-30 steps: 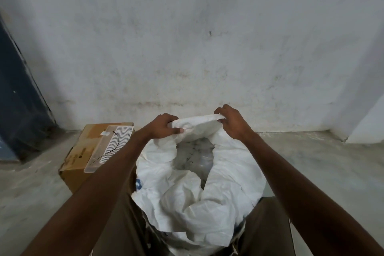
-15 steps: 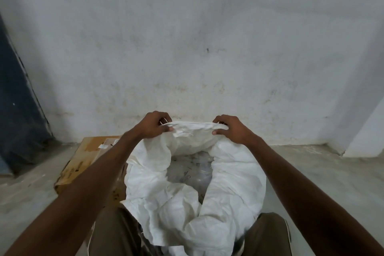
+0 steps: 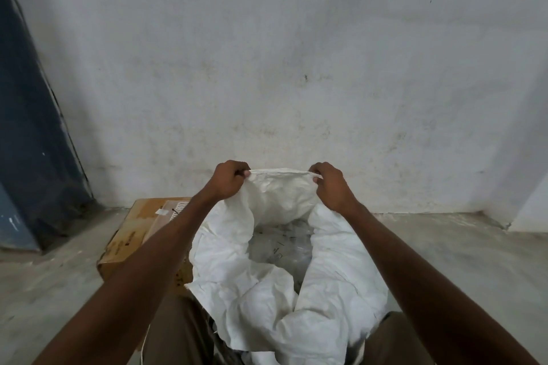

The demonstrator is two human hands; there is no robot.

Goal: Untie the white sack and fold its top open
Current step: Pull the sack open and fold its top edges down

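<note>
The left hand (image 3: 226, 181) and right hand (image 3: 332, 187) pinch the white sack's (image 3: 267, 270) far rim, stretched crosswise between them, equally near.

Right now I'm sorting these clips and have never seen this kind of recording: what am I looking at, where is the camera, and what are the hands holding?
There is no machine here. A person wears a camera on the head, so the one picture looks forward and down along their own arms. The left hand and the right hand each grip the far edge of a white sack, pulling it taut between them. The sack's top is already open; something pale and clear lies inside, too blurred to name. The sack stands between the person's knees on a concrete floor. A cardboard box sits on the floor to the left, before a grey wall.
</note>
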